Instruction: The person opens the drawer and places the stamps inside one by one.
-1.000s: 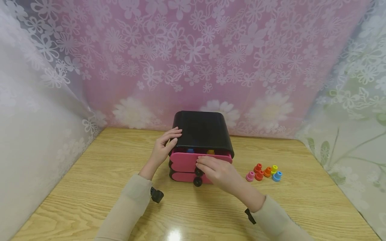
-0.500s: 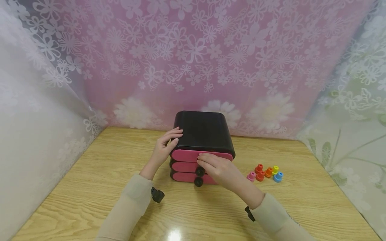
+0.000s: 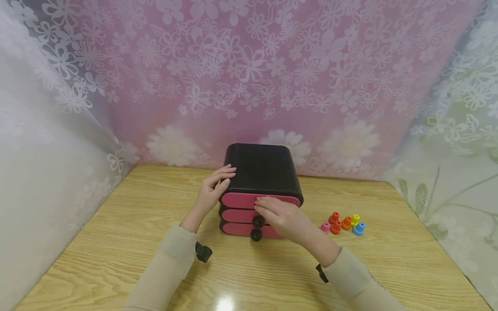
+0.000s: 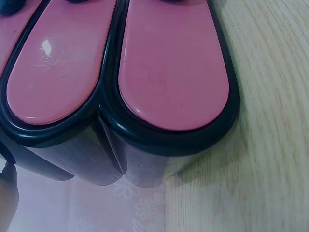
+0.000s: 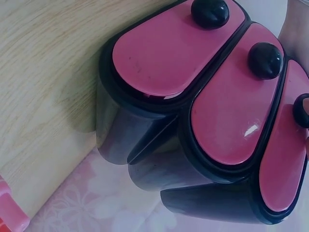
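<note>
Drawer chest, black shell with three pink fronts, standing mid-table near the floral backdrop; top drawer flush with the shell, step in hand judged to be its closing. Left hand bracing the chest's left upper corner, fingers bent over the edge; right hand at the top drawer's front, fingers lightly curled and covering its knob, grip not discernible. Small coloured pegs clustered just right of the chest; next move likely calling for release of the front and a reach rightward.
</note>
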Demonstrator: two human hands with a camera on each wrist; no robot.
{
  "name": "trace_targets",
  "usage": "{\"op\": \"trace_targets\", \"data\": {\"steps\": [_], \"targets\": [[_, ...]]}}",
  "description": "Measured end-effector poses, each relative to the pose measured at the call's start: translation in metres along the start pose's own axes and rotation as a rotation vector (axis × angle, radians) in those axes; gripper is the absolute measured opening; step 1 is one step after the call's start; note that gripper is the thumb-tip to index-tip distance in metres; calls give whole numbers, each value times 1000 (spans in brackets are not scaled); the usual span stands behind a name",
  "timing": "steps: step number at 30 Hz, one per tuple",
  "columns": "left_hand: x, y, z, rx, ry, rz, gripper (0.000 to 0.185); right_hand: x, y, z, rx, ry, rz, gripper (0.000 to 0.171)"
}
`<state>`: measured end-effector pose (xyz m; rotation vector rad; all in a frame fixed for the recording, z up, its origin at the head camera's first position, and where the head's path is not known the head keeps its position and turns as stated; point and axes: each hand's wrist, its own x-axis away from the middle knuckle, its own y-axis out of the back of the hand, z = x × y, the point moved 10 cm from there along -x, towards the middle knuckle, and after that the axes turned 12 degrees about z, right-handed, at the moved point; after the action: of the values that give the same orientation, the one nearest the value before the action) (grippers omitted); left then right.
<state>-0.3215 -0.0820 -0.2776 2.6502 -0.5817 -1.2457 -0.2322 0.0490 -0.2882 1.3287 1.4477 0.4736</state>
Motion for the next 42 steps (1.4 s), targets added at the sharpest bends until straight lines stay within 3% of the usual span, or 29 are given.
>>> {"op": "trace_targets", "data": {"steps": [5, 17, 22, 25, 42], "targets": [[0, 0, 2, 0, 14, -2, 22, 0, 0, -1, -10, 7, -12, 34], [0, 0, 3, 6, 24, -1, 23, 1, 2, -1, -24, 33, -20, 33], [0, 1, 2, 10, 25, -1, 24, 2, 1, -3, -45, 24, -12, 19], [0, 1, 2, 11, 28, 2, 24, 3, 0, -3, -68, 21, -17, 25], [1, 1, 4, 4, 20, 5, 23, 11, 14, 13, -54, 65, -157, 24]]}}
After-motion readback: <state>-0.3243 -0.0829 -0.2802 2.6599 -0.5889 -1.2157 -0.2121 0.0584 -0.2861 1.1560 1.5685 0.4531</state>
